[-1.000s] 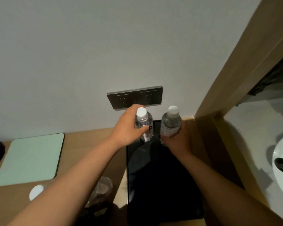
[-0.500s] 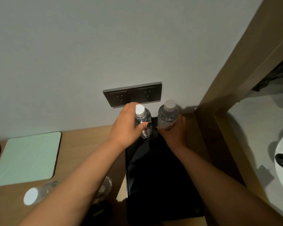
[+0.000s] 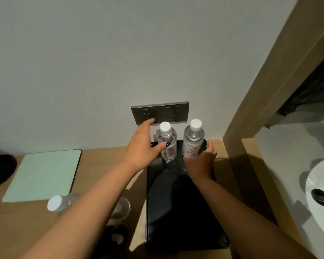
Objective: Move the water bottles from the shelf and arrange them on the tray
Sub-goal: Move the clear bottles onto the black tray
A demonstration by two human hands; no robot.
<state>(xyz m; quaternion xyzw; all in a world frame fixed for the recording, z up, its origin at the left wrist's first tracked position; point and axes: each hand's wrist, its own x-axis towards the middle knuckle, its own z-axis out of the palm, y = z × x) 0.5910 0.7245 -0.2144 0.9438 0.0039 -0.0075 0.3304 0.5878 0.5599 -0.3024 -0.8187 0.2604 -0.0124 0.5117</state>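
Bottles stand upright at the far end of the black tray [image 3: 185, 212], side by side. Nearer, a third bottle [image 3: 61, 201] lies on the wooden counter [image 3: 17, 221] beside the green mat [image 3: 43, 174]. Left hand [image 3: 143, 148] is spread wide, thumb touching the left bottle [image 3: 166, 144]. Right hand [image 3: 201, 158] curls around the right bottle [image 3: 193, 141], low down.

A pale green mat [image 3: 42, 175] is lying on a wooden counter [image 3: 17, 221] below a grey double wall socket [image 3: 160, 112]. A dark round object [image 3: 0, 170] is sitting at the far left; a white basin [image 3: 321, 200] is showing at right.
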